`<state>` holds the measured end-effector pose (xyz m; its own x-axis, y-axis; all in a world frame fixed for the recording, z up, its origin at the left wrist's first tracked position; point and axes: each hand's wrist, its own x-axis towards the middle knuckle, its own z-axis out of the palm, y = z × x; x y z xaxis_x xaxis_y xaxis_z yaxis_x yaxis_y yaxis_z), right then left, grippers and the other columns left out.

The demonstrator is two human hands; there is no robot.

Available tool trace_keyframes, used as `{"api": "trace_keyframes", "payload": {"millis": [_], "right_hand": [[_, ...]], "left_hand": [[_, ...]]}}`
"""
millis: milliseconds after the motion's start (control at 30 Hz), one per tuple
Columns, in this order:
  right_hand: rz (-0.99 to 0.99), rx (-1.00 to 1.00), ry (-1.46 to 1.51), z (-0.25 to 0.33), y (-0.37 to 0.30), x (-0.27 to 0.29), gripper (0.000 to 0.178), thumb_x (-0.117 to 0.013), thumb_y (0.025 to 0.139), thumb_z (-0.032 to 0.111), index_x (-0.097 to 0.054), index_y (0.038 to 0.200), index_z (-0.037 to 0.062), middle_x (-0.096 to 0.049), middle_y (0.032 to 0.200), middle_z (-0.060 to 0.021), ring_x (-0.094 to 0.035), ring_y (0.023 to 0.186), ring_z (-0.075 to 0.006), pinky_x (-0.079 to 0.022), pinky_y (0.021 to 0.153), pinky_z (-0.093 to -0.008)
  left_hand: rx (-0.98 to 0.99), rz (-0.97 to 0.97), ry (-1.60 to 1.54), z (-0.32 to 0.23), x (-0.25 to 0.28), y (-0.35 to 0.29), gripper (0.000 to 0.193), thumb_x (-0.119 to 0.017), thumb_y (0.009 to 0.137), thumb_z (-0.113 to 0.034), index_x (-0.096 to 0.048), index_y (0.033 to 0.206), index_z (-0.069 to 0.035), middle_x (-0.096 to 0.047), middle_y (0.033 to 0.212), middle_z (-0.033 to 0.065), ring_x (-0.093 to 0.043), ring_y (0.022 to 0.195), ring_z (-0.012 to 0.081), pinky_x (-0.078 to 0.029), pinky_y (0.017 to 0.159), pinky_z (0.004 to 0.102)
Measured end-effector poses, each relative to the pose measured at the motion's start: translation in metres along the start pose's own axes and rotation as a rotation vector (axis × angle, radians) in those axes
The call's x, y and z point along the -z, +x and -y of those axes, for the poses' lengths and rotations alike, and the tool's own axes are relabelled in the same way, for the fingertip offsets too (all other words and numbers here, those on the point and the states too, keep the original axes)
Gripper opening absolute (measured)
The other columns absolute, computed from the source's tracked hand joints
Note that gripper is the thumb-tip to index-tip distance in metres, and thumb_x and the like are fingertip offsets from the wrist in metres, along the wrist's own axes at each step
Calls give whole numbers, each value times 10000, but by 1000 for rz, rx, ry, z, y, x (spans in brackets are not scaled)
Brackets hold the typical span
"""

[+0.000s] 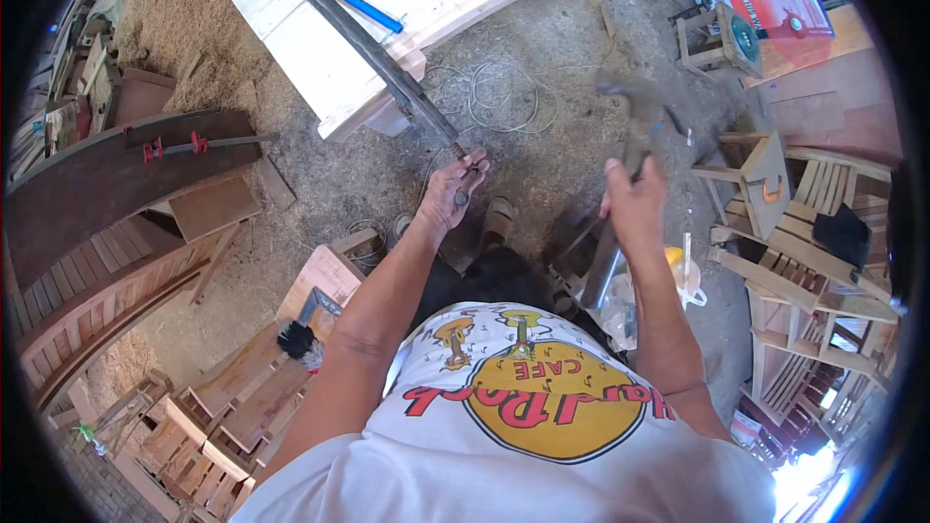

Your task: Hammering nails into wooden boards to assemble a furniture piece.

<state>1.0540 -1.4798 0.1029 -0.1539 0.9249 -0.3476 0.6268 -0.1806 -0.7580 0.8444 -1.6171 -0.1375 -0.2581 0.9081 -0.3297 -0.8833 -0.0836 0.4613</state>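
My left hand is closed round the screw end of a long dark metal bar clamp. The clamp's bar runs away from me across a pale wooden panel, and its threaded screw shows just ahead of my fingers. Off to the right, my right hand grips the handle of a hammer. Motion smears the hammer, most of all at its head, which is raised above the floor and apart from the clamp. A blue tube lies on the panel beside the clamp bar.
Coiled pale cord lies on the dusty floor. At left stands a curved wooden piece with a red clamp; sawdust is heaped behind. Slatted wooden frames crowd the right. A small wooden stool stands far right.
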Motion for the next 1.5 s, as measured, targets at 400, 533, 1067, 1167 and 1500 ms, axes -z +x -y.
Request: {"api": "trace_keyframes", "payload": {"millis": [400,533,1067,1167,1500], "right_hand": [[-88,-8,146,12,-3,-4,298,-678,901,231,-520,1024,10,-677,838,-276,-676,818,-491,-531,711,-546],[201,469,-425,-59,-31,-57,316,-684,902,234,-518,1040,4,-667,813,-275,-669,772,-501,-521,690,-545],[336,452,-557,-42,-52,-75,324,-670,906,253,-537,1072,9,-684,821,-274,-681,786,-493,-534,702,-574],[289,414,-454,-42,-36,-59,329,-661,915,261,-536,1083,6,-680,809,-264,-676,787,-486,-532,707,-565],[192,180,-188,-109,-23,-48,297,-726,895,196,-579,1011,-35,-672,816,-240,-684,728,-343,-517,685,-434]], "left_hand": [[186,-182,-246,-5,3,4,153,-575,877,-130,-565,733,-81,-684,1299,205,-645,1201,368,-439,1119,487],[240,-166,-338,-2,-3,15,165,-560,883,-179,-588,775,-58,-659,1335,214,-625,1218,388,-436,1122,480],[297,13,-467,-9,20,11,589,-509,1012,-424,-562,1338,64,-628,1363,231,-563,1297,392,-404,1134,533],[215,-87,-324,-15,34,-5,643,-538,1004,-470,-526,1412,27,-639,1323,237,-602,1224,376,-436,1097,530],[55,-275,1754,-137,-124,-58,386,-707,896,-382,-752,952,-2,-750,1028,214,-712,928,394,-541,850,499]]}}
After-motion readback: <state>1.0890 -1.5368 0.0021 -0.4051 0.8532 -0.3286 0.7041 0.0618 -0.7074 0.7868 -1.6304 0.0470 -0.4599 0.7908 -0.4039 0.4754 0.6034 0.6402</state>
